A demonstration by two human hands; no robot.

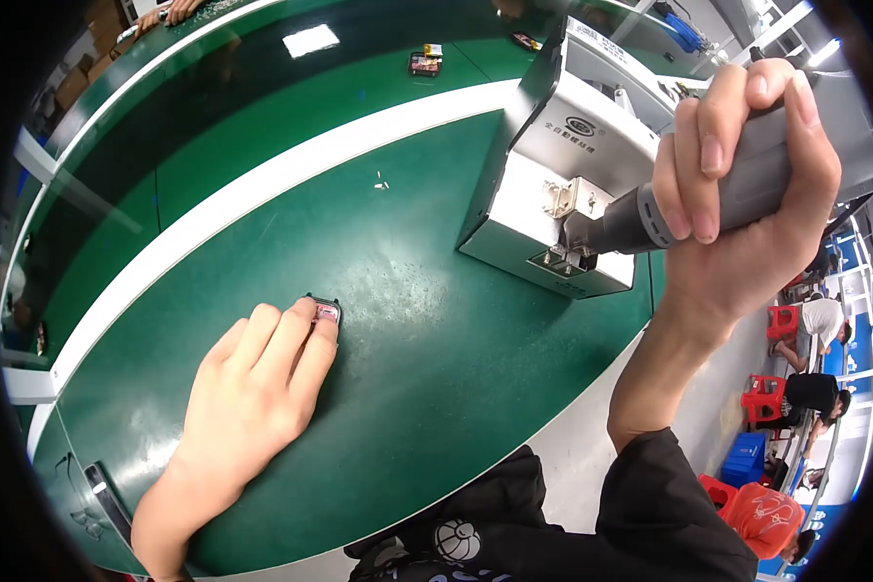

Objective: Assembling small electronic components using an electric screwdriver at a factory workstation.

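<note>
My right hand (742,184) is wrapped around a grey electric screwdriver (628,223). Its nose points left, right at the metal outlet on the front of a boxy silver screw feeder (514,199); the tip of the bit is hard to make out there. Lower left, my left hand (257,378) rests on the green work surface (407,359). Its fingertips press on a small black-framed electronic device (329,310) with a pinkish inside. Most of that device is hidden under the fingers.
Several tiny white bits (381,183) lie beyond my left hand. A white rail (291,153) curves between the work surface and a green conveyor belt (262,107) carrying another small device (424,64). A dark, flat object (107,495) lies at lower left. Another person's hands (170,12) show far off.
</note>
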